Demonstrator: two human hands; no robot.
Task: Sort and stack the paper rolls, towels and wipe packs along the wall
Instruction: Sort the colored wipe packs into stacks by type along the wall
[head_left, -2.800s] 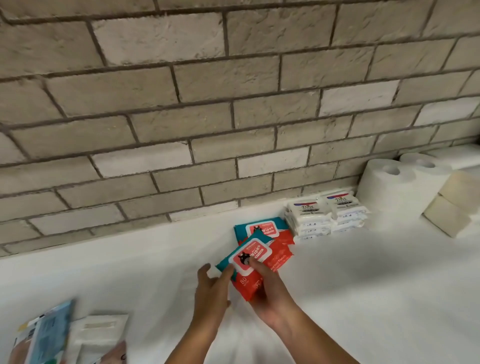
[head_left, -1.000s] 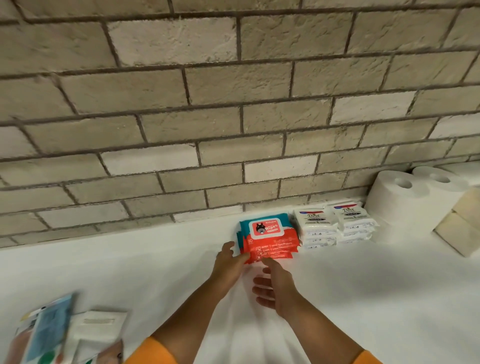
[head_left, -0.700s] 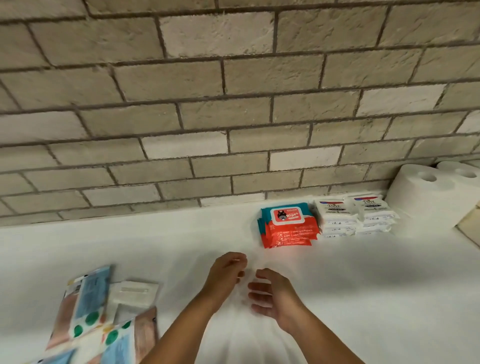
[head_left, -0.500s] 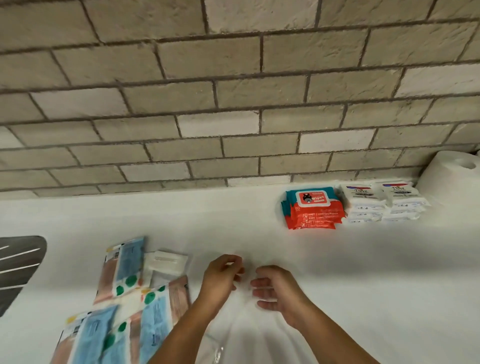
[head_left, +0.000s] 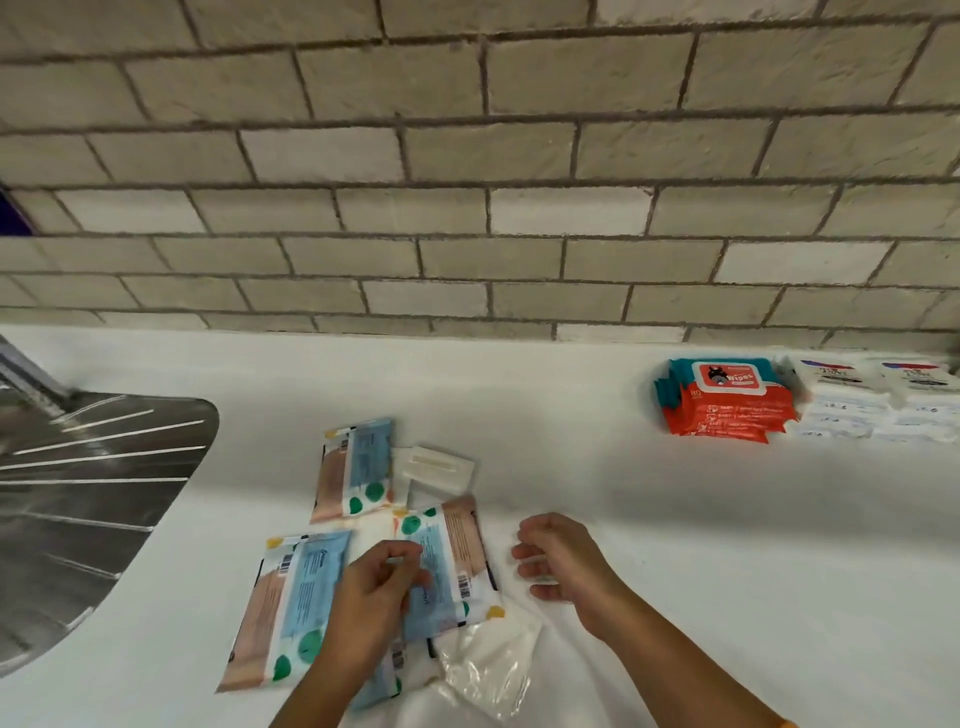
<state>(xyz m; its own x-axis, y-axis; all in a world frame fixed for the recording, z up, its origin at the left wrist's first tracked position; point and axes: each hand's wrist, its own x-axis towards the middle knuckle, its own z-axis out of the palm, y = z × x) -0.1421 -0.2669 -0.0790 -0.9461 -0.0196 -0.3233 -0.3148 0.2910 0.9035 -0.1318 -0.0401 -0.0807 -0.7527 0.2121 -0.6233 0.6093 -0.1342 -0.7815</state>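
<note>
Inspection of white counter (head_left: 571, 415) below brick wall (head_left: 467, 208). Lower centre of frame: several blue-and-pink wipe packs (head_left: 356, 467), lying flat, loose, close together. Small white pack (head_left: 439, 467) just beside the uppermost one. Clear plastic bag (head_left: 488, 670) at their lower right edge. Left hand (head_left: 374, 597) over those packs, fingers curled; unable to tell whether gripping one. Right hand (head_left: 561, 561) just right of them, above the counter, fingers loosely bent, holding nothing. Right edge of frame, against the wall: red-and-teal wipe stack (head_left: 724, 402), neatly piled, just beside stacked white wipe packs (head_left: 878, 405). Left edge: steel drainboard (head_left: 78, 509).
</note>
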